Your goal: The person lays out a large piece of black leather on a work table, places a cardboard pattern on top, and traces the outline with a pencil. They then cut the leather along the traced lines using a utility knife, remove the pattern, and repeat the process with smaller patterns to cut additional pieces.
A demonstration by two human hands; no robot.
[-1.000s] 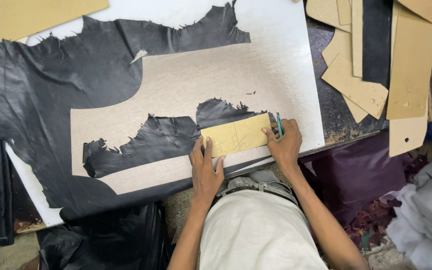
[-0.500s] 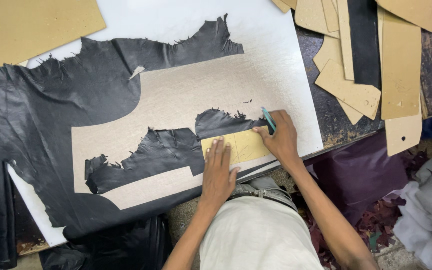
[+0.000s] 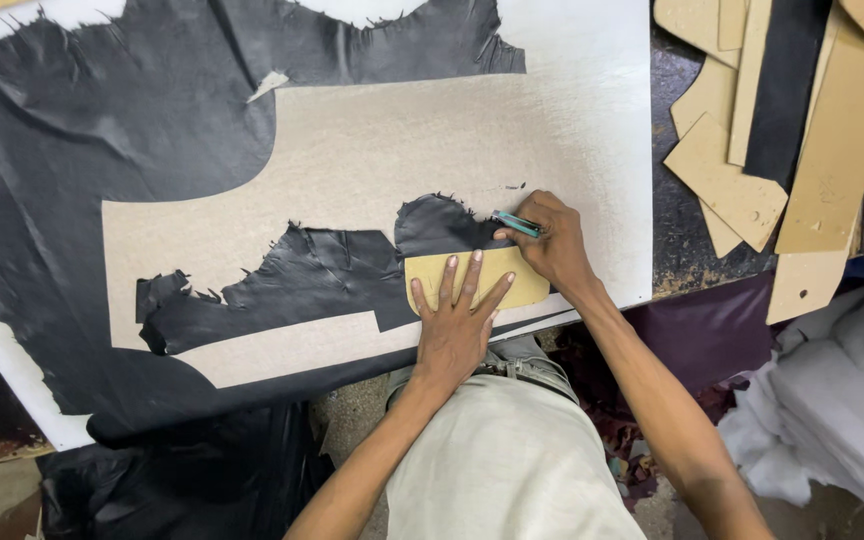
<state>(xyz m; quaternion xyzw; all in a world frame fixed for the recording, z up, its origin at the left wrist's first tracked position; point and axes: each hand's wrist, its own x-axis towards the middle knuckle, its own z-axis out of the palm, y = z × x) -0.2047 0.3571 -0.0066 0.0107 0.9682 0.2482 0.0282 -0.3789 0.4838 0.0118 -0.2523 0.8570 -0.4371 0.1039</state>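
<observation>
In the head view, a small tan cardboard template with rounded corners is pinned flat on a ragged piece of black leather by the left hand, whose fingers are spread wide and pressed down, apparently so that the template cannot slide on the leather. The template lies near the front edge of the white cutting board, just beside the person's waist. At its upper right corner the right hand is curled shut around a teal-handled knife, whose tip is set against the template's edge, seemingly to follow its outline. Both forearms are reached forward from below, the right wrist bent inward. Further cardboard patterns are stacked well apart, at the right.
</observation>
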